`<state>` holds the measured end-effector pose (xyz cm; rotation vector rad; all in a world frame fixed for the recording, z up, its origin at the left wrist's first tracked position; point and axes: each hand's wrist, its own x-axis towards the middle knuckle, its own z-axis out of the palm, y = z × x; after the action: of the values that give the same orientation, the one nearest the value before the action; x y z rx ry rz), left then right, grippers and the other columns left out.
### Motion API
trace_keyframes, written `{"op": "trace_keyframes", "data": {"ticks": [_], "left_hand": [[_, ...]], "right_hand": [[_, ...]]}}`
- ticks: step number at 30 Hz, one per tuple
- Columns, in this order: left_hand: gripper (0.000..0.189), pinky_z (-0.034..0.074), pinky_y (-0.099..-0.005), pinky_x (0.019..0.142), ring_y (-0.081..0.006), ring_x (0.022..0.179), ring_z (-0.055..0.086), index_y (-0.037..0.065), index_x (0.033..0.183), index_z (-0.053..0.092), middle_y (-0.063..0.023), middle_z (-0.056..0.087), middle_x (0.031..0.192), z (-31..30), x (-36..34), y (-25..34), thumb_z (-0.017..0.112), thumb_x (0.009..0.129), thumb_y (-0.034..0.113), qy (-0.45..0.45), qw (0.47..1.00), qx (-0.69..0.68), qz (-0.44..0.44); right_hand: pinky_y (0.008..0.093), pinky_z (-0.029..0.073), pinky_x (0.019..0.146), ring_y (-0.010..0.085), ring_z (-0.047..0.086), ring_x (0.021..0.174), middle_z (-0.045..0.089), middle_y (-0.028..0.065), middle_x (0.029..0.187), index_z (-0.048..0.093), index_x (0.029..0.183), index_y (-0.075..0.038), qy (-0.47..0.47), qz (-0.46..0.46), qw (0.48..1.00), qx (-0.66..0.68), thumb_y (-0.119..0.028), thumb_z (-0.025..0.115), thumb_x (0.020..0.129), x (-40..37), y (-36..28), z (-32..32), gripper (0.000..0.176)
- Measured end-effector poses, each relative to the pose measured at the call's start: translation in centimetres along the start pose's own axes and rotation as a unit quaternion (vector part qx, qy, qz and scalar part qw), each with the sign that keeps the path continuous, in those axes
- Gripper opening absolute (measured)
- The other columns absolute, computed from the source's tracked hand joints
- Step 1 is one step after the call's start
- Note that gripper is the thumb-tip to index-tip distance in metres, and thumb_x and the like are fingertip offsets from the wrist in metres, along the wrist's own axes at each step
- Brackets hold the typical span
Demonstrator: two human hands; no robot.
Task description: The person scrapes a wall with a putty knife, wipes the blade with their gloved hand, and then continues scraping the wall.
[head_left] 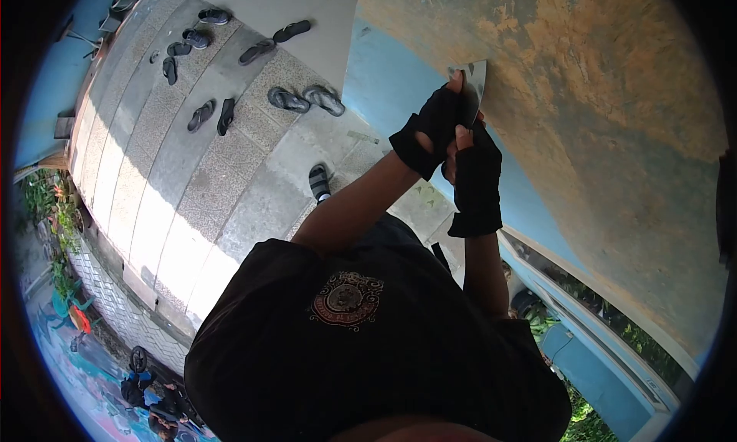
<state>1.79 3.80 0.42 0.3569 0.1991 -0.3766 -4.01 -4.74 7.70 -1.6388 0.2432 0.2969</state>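
Two hands, the left hand [436, 127] and the right hand [476, 173], have a closed grip on one metal scraper [477, 85], likely so its blade sits flat against the orange wall [606, 96].

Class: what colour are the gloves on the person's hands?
Black. The gloves show best in the head view.

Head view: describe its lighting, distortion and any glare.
Head view: strong fisheye bend, black rim all round; hard sunlight stripes the tiled floor, nearly washing it out; the left hand and right hand gripping the scraper are sharp against the wall.
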Motion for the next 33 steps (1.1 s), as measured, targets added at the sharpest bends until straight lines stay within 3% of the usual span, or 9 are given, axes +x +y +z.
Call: {"op": "trace_keyframes", "data": {"ticks": [18,22,24,25,27,28,30,32,33], "left_hand": [[0.061,0.055,-0.0333,0.064,-0.0224,0.070,0.065,0.006,0.089,0.059,-0.0106,0.063,0.076,-3.5,0.3,1.2,0.047,0.096,0.066,0.021,0.997,0.068,0.009],[0.053,0.056,-0.0390,0.078,-0.0257,0.089,0.067,0.005,0.100,0.058,-0.0137,0.067,0.096,-7.4,-2.7,1.3,0.054,0.097,0.057,-0.010,0.999,-0.014,-0.036],[0.049,0.056,-0.0385,0.081,-0.0271,0.095,0.068,0.001,0.111,0.058,-0.0142,0.068,0.105,-8.9,-5.5,2.0,0.057,0.098,0.048,-0.002,0.997,-0.009,-0.079],[0.049,0.056,-0.0385,0.081,-0.0271,0.095,0.068,0.001,0.111,0.058,-0.0142,0.068,0.105,-10.3,-6.3,1.5,0.057,0.098,0.048,-0.003,0.997,-0.003,-0.080],[0.041,0.056,-0.0363,0.084,-0.0254,0.101,0.067,-0.001,0.119,0.057,-0.0144,0.068,0.112,-12.2,-8.2,1.2,0.058,0.099,0.035,0.047,0.961,0.257,0.092],[0.033,0.055,-0.0318,0.083,-0.0210,0.098,0.067,0.000,0.119,0.057,-0.0120,0.067,0.111,-12.5,-9.4,1.4,0.057,0.098,0.025,0.011,0.868,0.462,0.181],[0.028,0.055,-0.0293,0.081,-0.0176,0.095,0.066,0.002,0.118,0.057,-0.0091,0.066,0.108,-12.6,-10.6,2.2,0.056,0.097,0.022,-0.062,0.945,0.320,0.025],[0.024,0.054,-0.0285,0.078,-0.0159,0.090,0.065,0.004,0.113,0.058,-0.0058,0.064,0.101,-13.1,-11.5,2.3,0.055,0.097,0.021,-0.067,0.908,0.400,0.103],[0.020,0.054,-0.0288,0.075,-0.0159,0.088,0.064,0.006,0.110,0.058,-0.0050,0.063,0.099,-13.1,-12.0,2.7,0.055,0.097,0.021,0.008,0.960,0.273,0.052]], "right_hand": [[0.0234,0.037,0.044,0.0051,0.048,0.047,0.052,-0.0036,0.060,0.060,0.087,-0.007,-0.012,-0.039,0.999,-0.029,-0.026,0.057,0.100,1.3,2.3,1.7,0.024],[0.0240,0.043,0.048,0.0062,0.053,0.053,0.058,-0.0025,0.068,0.064,0.118,-0.006,-0.063,0.018,0.998,-0.011,-0.024,0.061,0.098,-0.7,3.7,1.9,0.027],[0.0267,0.052,0.060,0.0106,0.061,0.062,0.065,-0.0008,0.075,0.052,0.141,-0.008,0.007,-0.283,0.930,-0.233,-0.020,0.064,0.096,-1.5,5.0,2.7,0.049],[0.0291,0.055,0.072,0.0144,0.066,0.072,0.069,0.0018,0.081,0.044,0.148,-0.009,-0.016,-0.217,0.933,-0.288,-0.017,0.065,0.093,-2.4,3.5,2.9,0.060],[0.0285,0.053,0.071,0.0137,0.064,0.071,0.069,0.0028,0.082,0.044,0.148,-0.008,-0.032,-0.218,0.946,-0.239,-0.019,0.066,0.093,-2.6,3.6,4.4,0.060],[0.0279,0.051,0.070,0.0130,0.061,0.070,0.068,0.0038,0.083,0.045,0.147,-0.008,-0.051,-0.216,0.955,-0.195,-0.020,0.066,0.093,-2.7,3.6,5.3,0.060],[0.0279,0.049,0.065,0.0124,0.057,0.065,0.062,0.0020,0.076,0.044,0.148,-0.010,-0.083,-0.238,0.942,-0.223,-0.021,0.067,0.092,-2.0,5.2,7.0,0.062],[0.0285,0.047,0.062,0.0123,0.054,0.061,0.056,0.0023,0.070,0.044,0.149,-0.012,-0.094,-0.227,0.934,-0.259,-0.021,0.065,0.092,-0.8,6.8,8.3,0.061],[0.0285,0.047,0.062,0.0123,0.054,0.061,0.056,0.0023,0.070,0.044,0.149,-0.012,-0.091,-0.233,0.934,-0.256,-0.021,0.065,0.092,-0.9,6.6,8.7,0.061]]}}
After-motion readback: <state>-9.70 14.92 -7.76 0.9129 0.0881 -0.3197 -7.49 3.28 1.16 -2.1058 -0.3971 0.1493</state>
